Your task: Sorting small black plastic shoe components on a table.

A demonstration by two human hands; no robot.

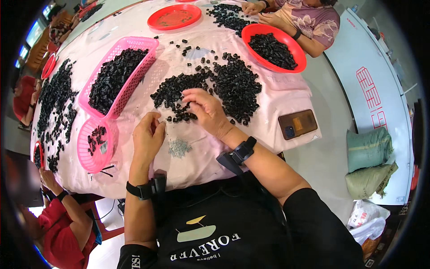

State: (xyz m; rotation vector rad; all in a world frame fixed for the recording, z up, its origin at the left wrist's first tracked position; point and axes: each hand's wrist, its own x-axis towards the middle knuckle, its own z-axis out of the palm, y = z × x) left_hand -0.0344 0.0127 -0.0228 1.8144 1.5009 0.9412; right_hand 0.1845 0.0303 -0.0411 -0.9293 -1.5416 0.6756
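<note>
- Two bare hands at work over one pale pink tablecloth.
- Right hand: palm down, fingers bent and partly spread, at the near edge of the left heap of small black cylindrical pieces. Whether a piece is pinched: cannot tell.
- Left hand: half curled, thumb and forefinger near each other, raised left of the pieces. Any hold hidden; cannot tell.
- Black pieces: too many to count. Two heaps ahead of the person, adjoining; the right heap is larger. Strays lie beyond.
- One small pile of thin silvery pins, between the forearms.
- Two pink plastic baskets, end to end: one rectangular basket, well filled with black pieces; one rounded basket, a few dark pieces inside.
- One red bowl of black pieces, upper right; one red tray beyond, nearly bare.
- One smartphone in a brown case, right side of the cloth.
- Two black wristbands, one per arm: left band, right band.
- Two stuffed sacks on the floor side, stacked.
- At least four co-workers around the tables.
</note>
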